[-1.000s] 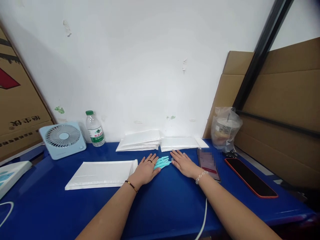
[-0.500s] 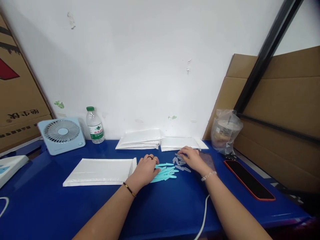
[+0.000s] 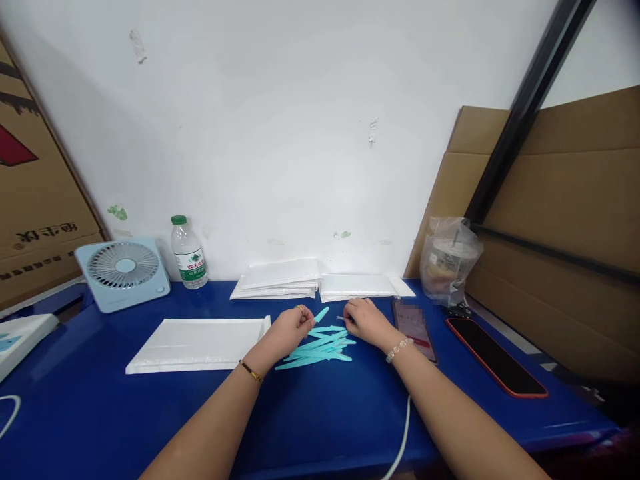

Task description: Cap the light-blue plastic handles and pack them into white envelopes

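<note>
A loose pile of several thin teal sticks [image 3: 320, 348] lies on the blue table [image 3: 150, 413] between my hands. My left hand [image 3: 287, 328] is closed in a pinch on one teal stick [image 3: 321, 314], lifted a little above the pile. My right hand [image 3: 364, 320] is curled just right of the pile and pinches a small clear piece that is hard to make out. A white padded envelope [image 3: 197, 343] lies flat to the left of my left hand.
Two stacks of white envelopes [image 3: 320, 285] sit by the wall. A fan [image 3: 121, 272] and a water bottle [image 3: 189, 253] stand at back left. Two phones [image 3: 493, 357] and a bagged drink cup [image 3: 449, 259] are on the right. A white cable [image 3: 400, 440] hangs over the front edge.
Both hands went from lying flat over the sticks to pinching. The sticks spread out, then were gathered; my left hand lifted one stick and my right hand came back toward the pile.
</note>
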`<state>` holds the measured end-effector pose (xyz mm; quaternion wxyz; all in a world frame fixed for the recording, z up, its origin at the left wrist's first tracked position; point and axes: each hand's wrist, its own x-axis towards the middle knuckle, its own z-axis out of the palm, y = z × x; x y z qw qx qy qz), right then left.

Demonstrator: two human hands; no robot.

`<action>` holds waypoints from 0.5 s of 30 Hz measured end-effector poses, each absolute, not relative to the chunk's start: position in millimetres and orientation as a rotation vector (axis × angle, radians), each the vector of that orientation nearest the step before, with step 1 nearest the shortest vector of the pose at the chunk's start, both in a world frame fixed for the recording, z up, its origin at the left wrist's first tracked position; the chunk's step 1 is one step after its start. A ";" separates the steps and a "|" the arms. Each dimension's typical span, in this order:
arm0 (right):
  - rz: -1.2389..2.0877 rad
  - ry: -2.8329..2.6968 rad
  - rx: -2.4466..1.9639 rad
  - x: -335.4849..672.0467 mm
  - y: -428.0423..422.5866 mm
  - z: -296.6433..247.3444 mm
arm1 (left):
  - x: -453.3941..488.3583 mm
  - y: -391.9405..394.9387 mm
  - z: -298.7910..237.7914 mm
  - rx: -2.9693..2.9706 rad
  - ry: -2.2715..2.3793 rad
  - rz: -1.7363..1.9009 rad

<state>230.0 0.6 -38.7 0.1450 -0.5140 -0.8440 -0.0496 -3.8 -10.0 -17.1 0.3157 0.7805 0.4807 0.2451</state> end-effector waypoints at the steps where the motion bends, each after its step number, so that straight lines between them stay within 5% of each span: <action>1: -0.162 -2.428 -1.479 227.9 0.4 -38.8 | -3.9 -9.0 -17.2 2.010 1.234 0.674; 15: 0.896 -1.633 -1.067 235.7 -5.1 -29.0 | -6.6 -1.8 -21.1 2.053 1.257 0.778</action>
